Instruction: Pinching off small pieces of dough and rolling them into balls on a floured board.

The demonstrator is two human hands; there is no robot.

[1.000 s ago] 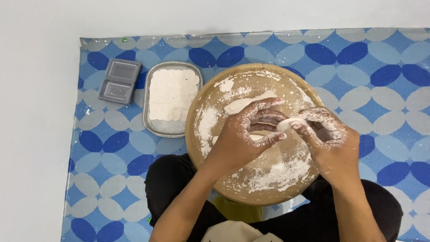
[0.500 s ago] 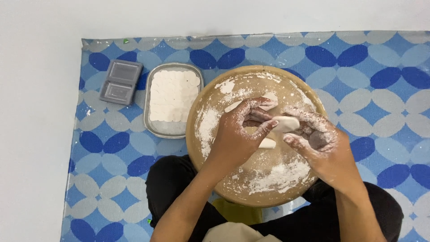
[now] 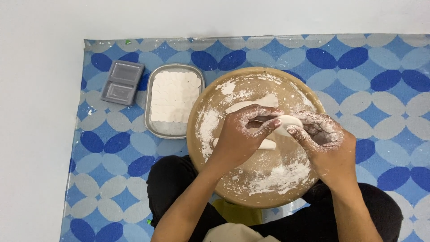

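1. The left hand [image 3: 244, 134] and right hand [image 3: 324, 143], both floured, pinch a small white dough piece [image 3: 286, 122] between their fingertips.
2. They hold it over the round wooden board [image 3: 215, 107] dusted with flour.
3. A metal tray [image 3: 154, 130] of white discs sits just left of the board, on the blue patterned mat [image 3: 380, 67].

A soft white piece of dough [image 3: 286, 122] is pinched between the flour-dusted left hand [image 3: 244, 134] and right hand [image 3: 324, 141], just above a round tan wooden board [image 3: 255, 188] that's smeared with patches of loose flour. Another flat strip of dough [image 3: 268, 144] is seen lying on the board under the left hand. Off to the left, an oval metal tray [image 3: 154, 130] packed with white dough discs is set on the blue patterned mat [image 3: 380, 76], with a small grey plastic box [image 3: 122, 82] placed beside it.
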